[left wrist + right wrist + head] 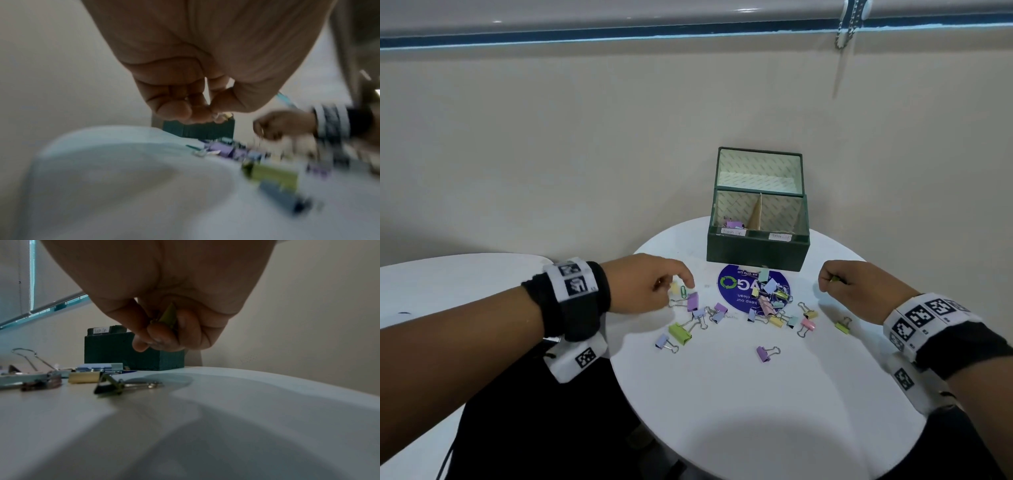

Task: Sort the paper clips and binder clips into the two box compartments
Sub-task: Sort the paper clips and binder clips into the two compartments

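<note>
A dark green box (756, 247) with its lid up stands at the back of the round white table (739, 394). Its left compartment holds a purple binder clip (735, 224); the right one looks bare. Several pastel binder clips (767, 305) lie scattered in front of the box. My left hand (678, 284) (213, 113) hovers at the pile's left end and pinches a small yellow binder clip (225, 115), beside a green paper clip (683, 291). To the right of the pile, my right hand (827, 282) (156, 337) is curled round a green binder clip (169, 316) just above the table.
A round blue sticker (736, 291) lies under part of the pile. A second white table (448, 284) adjoins on the left, under my left forearm. The wall rises right behind the box. Stray clips (768, 353) lie toward the near side.
</note>
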